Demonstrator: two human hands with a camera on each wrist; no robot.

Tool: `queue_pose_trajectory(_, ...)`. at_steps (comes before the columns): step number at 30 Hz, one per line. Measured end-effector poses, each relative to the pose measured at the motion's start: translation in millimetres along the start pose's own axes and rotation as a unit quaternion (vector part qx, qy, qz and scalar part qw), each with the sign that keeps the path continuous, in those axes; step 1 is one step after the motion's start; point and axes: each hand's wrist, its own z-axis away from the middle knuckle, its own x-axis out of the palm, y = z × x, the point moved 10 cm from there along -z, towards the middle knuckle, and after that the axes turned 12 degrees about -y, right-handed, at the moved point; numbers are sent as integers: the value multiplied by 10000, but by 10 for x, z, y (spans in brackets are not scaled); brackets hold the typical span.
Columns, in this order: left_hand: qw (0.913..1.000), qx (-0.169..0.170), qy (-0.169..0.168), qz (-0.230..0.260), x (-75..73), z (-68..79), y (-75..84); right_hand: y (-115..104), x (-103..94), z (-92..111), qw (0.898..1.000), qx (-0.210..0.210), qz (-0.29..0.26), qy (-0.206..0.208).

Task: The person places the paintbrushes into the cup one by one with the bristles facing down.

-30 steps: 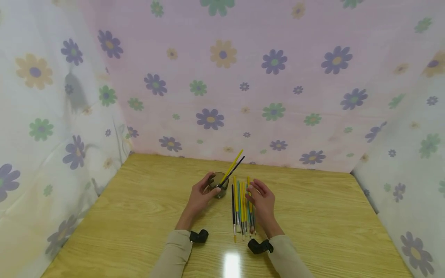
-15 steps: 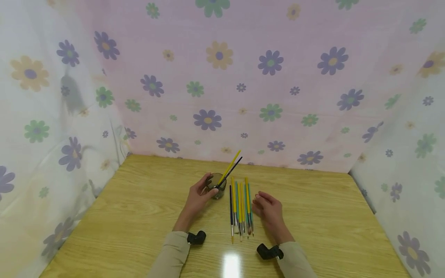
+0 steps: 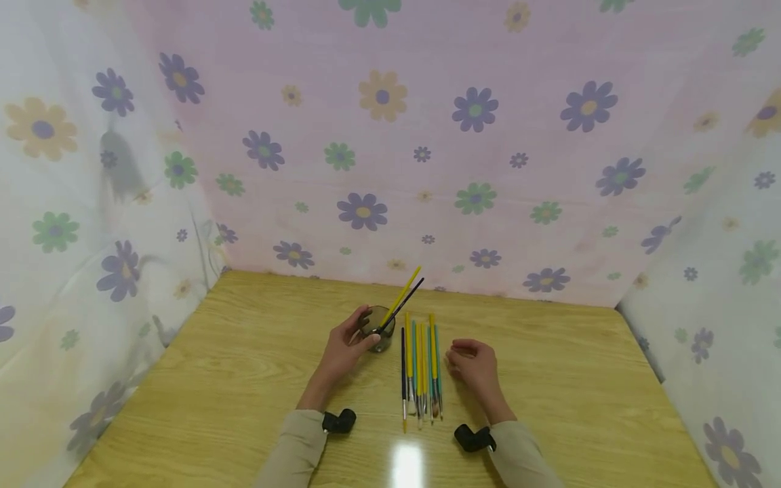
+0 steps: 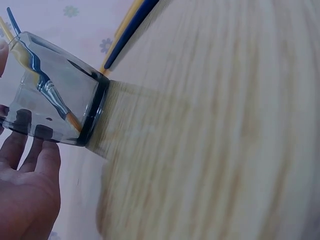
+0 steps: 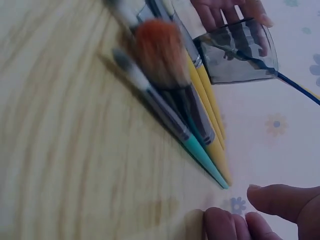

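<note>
My left hand (image 3: 343, 347) grips a clear dark-tinted glass (image 4: 67, 62), fingers behind it and thumb at its near side. Two paintbrushes lean inside, one with a yellow handle (image 3: 403, 291), one with a dark blue handle (image 3: 410, 302); in the left wrist view the bristles rest near the glass's base. To the right of the glass, several paintbrushes (image 3: 434, 349) lie side by side, handles away, bristles toward me. Just right of that row is my right hand (image 3: 478, 369), fingers loosely bent and holding nothing. A fluffy reddish brush head (image 5: 160, 50) shows large in the right wrist view.
All of it stands on a wood-grain table (image 3: 579, 393). A flower-patterned cloth (image 3: 476, 149) hangs behind and along both sides. Black wrist cameras (image 3: 339, 421) sit at both sleeves.
My right hand has drawn back from over the row of brushes to its right side. The left hand keeps holding the glass with its two brushes.
</note>
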Motion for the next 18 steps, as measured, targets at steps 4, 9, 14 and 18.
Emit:
queue_pose_trajectory(4,10000,-30,-21,84,10,40,-21,-32,17,50,9988,-71,493,-36)
queue_pose_trajectory(9,10000,2,-37,35,11,40,-9,-89,83,79,9918,-175,1257,-143)
queue_pose_trajectory(14,9999,-41,20,-104,-16,11,27,-145,131,71,9831,-227,1809,-144)
queue_pose_trajectory(18,9999,-102,4,-99,-10,-5,29,-136,134,70,9805,-197,1949,-128)
